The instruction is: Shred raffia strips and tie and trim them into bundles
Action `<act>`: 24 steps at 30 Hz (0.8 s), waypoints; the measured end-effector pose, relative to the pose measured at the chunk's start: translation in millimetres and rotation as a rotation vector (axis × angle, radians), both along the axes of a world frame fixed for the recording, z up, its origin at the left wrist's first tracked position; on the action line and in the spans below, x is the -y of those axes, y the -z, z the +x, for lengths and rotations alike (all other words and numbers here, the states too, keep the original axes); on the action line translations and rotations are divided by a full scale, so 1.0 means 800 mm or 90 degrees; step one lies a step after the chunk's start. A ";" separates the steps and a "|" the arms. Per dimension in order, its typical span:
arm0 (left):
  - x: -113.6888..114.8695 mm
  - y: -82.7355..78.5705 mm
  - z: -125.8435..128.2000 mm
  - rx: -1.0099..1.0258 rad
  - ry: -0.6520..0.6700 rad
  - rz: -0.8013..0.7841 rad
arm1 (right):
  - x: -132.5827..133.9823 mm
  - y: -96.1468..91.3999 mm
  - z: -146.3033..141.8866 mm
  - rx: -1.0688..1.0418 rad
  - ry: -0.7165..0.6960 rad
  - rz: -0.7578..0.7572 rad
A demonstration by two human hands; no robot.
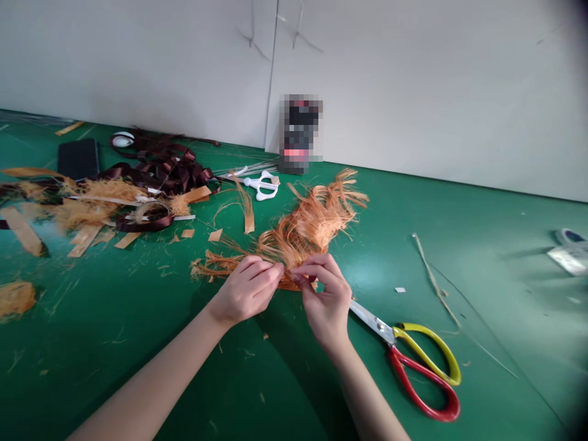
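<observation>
A bundle of orange raffia-like fibres [307, 226] lies on the green table [459, 233], fanning out up and to the right. My left hand [245, 291] is closed in a pinch on the bundle's near end. Touching it, my right hand [324, 294] pinches the same end with thumb and fingers, palm toward me. Large scissors with a red and a yellow handle [420, 364] lie just right of my right wrist, blades partly hidden behind it.
Small white scissors [261, 184] lie beyond the bundle. Dark brown ribbon [160, 165], orange strips and fibre scraps [82, 208] cover the left side. A black flat object [78, 158] sits far left, a dark container [298, 135] by the wall, a thin straw [434, 278] to the right.
</observation>
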State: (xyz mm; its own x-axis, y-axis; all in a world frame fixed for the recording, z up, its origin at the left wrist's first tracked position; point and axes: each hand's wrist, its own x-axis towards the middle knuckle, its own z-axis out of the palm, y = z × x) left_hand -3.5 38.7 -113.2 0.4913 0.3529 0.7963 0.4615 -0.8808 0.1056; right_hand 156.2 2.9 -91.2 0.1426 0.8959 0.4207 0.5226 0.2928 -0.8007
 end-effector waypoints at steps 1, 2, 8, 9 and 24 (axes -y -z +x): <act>0.000 0.001 0.000 0.005 0.001 -0.001 | 0.000 0.000 -0.001 -0.010 0.000 0.002; 0.000 0.001 0.000 0.010 0.001 -0.003 | 0.000 0.000 -0.001 -0.014 0.001 0.008; 0.000 -0.002 0.000 0.040 0.005 -0.031 | -0.001 0.000 -0.003 -0.042 0.006 0.004; 0.000 -0.003 0.000 0.047 0.007 -0.033 | -0.001 -0.001 -0.003 -0.053 0.006 0.004; 0.000 0.000 -0.002 0.105 0.023 -0.086 | 0.000 -0.005 -0.005 -0.095 0.015 0.018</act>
